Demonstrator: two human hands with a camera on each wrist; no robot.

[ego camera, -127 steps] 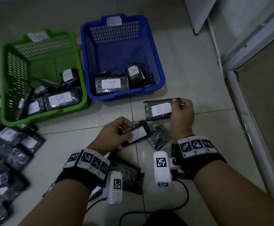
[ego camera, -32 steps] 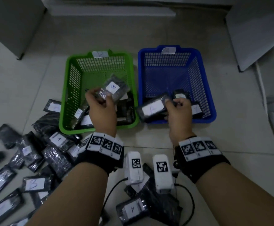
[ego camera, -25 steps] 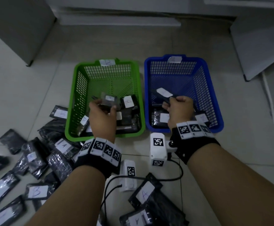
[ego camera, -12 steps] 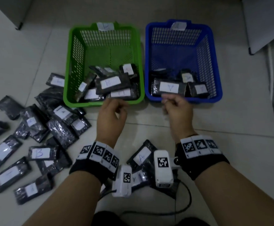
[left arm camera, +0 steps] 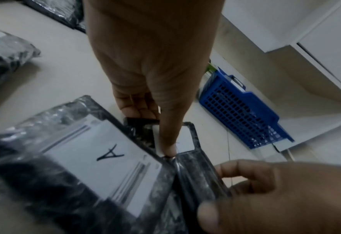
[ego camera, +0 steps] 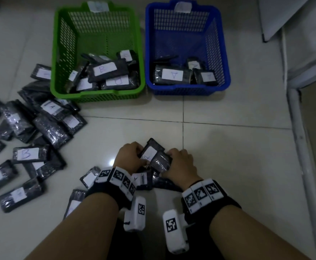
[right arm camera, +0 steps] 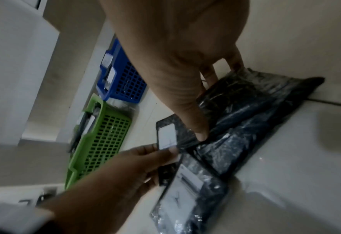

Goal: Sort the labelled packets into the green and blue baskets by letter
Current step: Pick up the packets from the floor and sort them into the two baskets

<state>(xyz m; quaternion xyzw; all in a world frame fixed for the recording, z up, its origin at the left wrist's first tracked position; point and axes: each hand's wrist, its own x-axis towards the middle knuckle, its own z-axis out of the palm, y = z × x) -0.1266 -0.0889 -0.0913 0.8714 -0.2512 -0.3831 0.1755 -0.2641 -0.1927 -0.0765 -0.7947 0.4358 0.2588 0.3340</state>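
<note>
Pale floor tiles [ego camera: 228, 147] carry everything I see. Nearest me, my left hand [ego camera: 130, 157] pinches a packet [ego camera: 149, 152] with a white label, thumb pressed on the label in the wrist view. Just right of that packet, my right hand [ego camera: 180, 166] grips a second packet [ego camera: 161, 162], fingers curled round its edge. Left of the packet lies a loose heap [ego camera: 31, 137]. Beyond it stand the green basket [ego camera: 97, 96], holding B packets, and the blue basket [ego camera: 189, 90], holding A packets.
</note>
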